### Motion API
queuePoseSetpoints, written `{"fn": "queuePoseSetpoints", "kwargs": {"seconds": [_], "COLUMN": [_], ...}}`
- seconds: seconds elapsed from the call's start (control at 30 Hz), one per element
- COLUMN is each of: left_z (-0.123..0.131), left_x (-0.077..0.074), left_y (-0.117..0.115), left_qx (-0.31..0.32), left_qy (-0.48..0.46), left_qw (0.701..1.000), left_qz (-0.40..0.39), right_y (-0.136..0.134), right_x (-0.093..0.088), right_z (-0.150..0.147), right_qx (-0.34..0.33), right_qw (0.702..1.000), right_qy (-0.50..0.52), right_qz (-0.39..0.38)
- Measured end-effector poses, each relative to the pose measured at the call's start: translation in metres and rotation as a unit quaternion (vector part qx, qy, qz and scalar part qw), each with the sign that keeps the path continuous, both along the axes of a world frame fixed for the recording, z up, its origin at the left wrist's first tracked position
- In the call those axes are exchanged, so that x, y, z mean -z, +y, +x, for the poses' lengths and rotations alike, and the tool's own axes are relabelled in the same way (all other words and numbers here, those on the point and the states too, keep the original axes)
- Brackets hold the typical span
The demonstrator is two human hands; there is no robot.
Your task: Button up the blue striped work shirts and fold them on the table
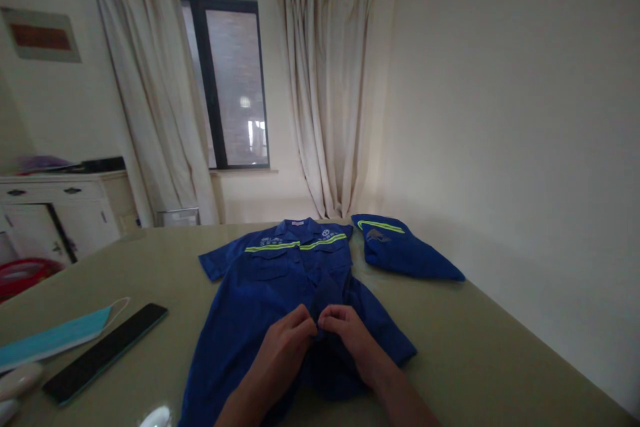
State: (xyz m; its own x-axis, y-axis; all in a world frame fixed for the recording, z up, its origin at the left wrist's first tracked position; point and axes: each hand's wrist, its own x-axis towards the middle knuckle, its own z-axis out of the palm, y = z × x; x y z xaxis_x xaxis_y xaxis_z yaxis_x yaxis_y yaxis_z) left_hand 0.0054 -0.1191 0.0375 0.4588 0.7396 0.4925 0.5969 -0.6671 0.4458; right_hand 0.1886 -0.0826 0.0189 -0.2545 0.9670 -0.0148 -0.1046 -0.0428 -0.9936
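Observation:
A blue short-sleeved work shirt (pixel 270 280) lies spread on the table, its collar at the far end and yellow-green stripes across the chest. Over the lower front of the shirt, my left hand (pixel 293 333) pinches the cloth near the front opening. Close beside it, my right hand (pixel 347 330) is also closed on the fabric, fingertips almost meeting the left ones. Whatever small part lies between the fingers is hidden. Some of the cloth is lifted and bunched around both hands.
A folded blue garment (pixel 405 250) with similar stripes lies by the wall at right. At left on the table (pixel 460 353) are a light-blue face mask (pixel 60 337) and a flat black phone-like object (pixel 107 350). A red basin (pixel 27 273) stands beyond the left edge, near a white cabinet (pixel 90 207).

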Motion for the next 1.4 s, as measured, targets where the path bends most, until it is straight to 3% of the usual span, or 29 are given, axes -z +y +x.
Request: {"fn": "queuePoseSetpoints", "kwargs": {"seconds": [0.1,0.33,0.7,0.9,1.0,1.13,1.23,1.4], "left_z": [0.001,-0.001,-0.002,0.003,0.0,-0.003,-0.002,0.001], "left_x": [-0.001,0.003,-0.016,-0.005,0.0,0.002,0.001,-0.004], "left_y": [0.0,0.003,-0.008,0.001,0.006,0.006,0.005,0.005], "left_qx": [0.0,0.018,0.034,-0.051,-0.028,-0.005,-0.007,-0.039], "left_qy": [0.014,-0.073,-0.024,-0.091,-0.096,-0.058,-0.054,-0.114], "left_qw": [1.0,0.994,0.988,0.979,0.974,0.986,0.99,0.984], "left_qz": [-0.006,-0.082,-0.148,-0.173,-0.203,-0.158,-0.131,-0.134], "right_y": [-0.001,-0.004,-0.003,-0.002,-0.002,-0.003,-0.006,-0.017], "right_x": [0.002,-0.005,0.003,-0.001,0.0,0.004,0.001,-0.021], "right_z": [-0.001,-0.003,-0.002,-0.002,-0.004,-0.004,-0.002,0.004], "right_qx": [0.014,0.022,0.05,0.01,0.036,0.079,0.084,0.037], "right_qw": [1.0,1.0,0.994,0.993,0.993,0.988,0.982,0.963], "right_qy": [-0.006,-0.006,-0.094,-0.115,-0.114,-0.13,-0.166,-0.222], "right_qz": [-0.005,-0.006,-0.019,-0.023,-0.012,-0.003,0.032,0.145]}}
